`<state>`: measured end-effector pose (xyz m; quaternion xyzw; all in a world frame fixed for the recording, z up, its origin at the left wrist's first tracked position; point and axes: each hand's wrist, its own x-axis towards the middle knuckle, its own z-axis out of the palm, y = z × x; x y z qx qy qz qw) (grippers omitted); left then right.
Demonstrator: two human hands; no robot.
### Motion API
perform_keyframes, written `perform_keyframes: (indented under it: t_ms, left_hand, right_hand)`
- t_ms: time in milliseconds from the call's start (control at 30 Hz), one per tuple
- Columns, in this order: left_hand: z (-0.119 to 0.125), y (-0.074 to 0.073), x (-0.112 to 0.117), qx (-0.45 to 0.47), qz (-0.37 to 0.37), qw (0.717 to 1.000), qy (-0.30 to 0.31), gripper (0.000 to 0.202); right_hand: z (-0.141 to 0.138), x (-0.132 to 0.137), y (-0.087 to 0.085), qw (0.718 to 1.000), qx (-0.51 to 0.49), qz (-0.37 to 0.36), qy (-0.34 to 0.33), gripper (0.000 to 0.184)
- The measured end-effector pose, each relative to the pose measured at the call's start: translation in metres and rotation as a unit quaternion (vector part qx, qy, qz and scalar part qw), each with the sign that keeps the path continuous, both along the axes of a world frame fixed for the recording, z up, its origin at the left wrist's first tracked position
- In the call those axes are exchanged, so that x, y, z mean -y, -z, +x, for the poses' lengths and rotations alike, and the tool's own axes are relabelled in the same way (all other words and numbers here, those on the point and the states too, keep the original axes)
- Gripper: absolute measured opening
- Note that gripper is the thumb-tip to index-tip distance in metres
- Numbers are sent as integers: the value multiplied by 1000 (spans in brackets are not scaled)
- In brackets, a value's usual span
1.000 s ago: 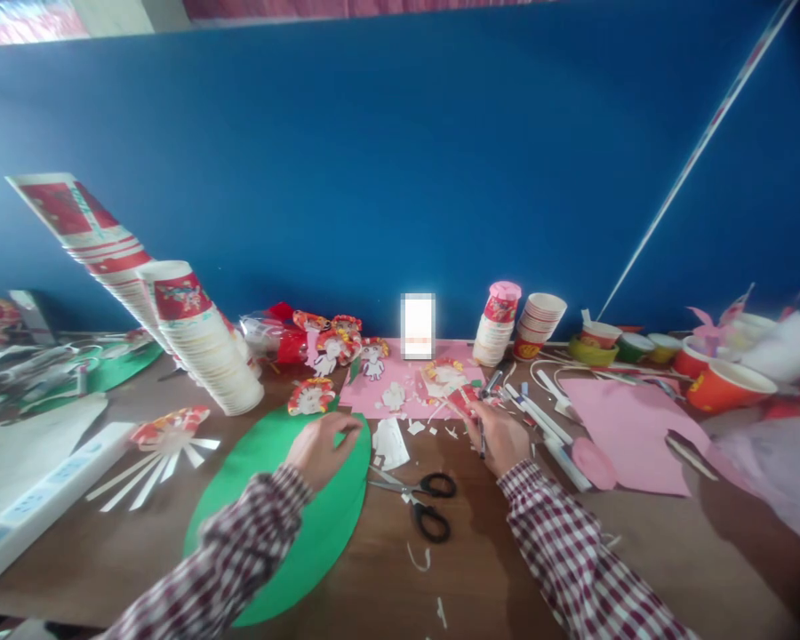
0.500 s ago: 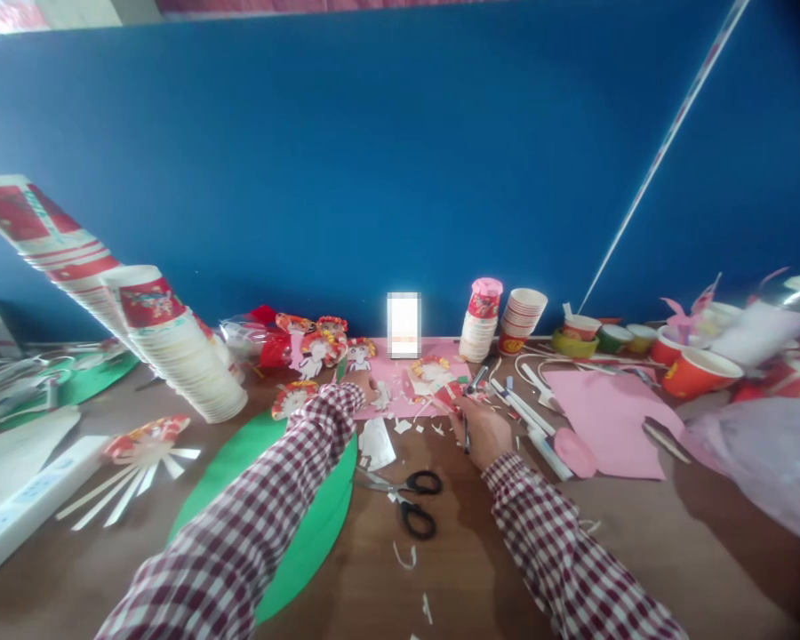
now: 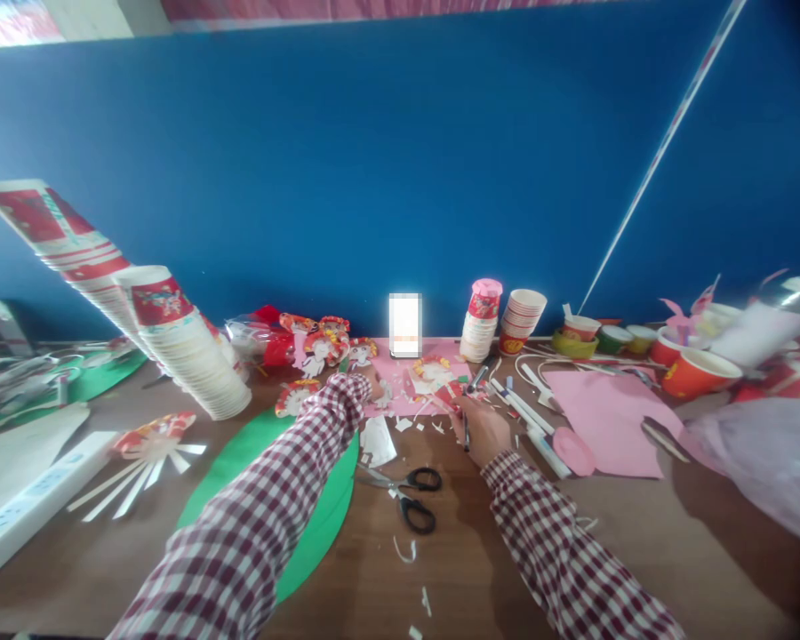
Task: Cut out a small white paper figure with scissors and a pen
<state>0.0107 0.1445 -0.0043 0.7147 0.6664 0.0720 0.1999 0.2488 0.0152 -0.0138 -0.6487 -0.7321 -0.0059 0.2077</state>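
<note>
My right hand (image 3: 488, 428) is closed around a dark pen (image 3: 467, 433), which points down near the table. My left hand (image 3: 373, 384) reaches over the pink sheet (image 3: 406, 351), mostly hidden behind its checked sleeve. Beside its fingers lies a small pale paper cut-out (image 3: 385, 391); whether the hand touches it I cannot tell. Between the hands a flower-like red and yellow cup cut-out (image 3: 432, 373) rests on the sheet. Nearer me lie black-handled scissors (image 3: 417, 498) with their handles apart, and a white paper piece (image 3: 378, 442) among scraps.
Leaning stacks of paper cups (image 3: 187, 347) stand at left, beside a white power strip (image 3: 40, 498) and a fringed cup cut-out (image 3: 150, 444). A green round sheet (image 3: 320, 524) lies under my left arm. Cup stacks (image 3: 480, 324) and pink paper (image 3: 606, 422) are on the right.
My left hand has shifted slightly to the right, showing a little more beside the sleeve. The right hand with the pen stays nearly still. The view has tilted slightly.
</note>
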Motion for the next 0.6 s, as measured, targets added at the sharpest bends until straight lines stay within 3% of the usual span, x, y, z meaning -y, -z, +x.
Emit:
perform_keyframes:
  t_ms: [267,467,600]
  left_hand:
    - [7,-1,7,13,-24,1000,-11,32]
    - [1,-20,16,70,-37,997,12,32]
    - [-13,-35,21,111,-8,994,17,32]
  right_hand:
    - [0,-1,2,1000,-8,4,1,19]
    - [0,-1,1,1000,-7,0,0,19]
    - [1,-1,0,1000,-3,0,-2,19]
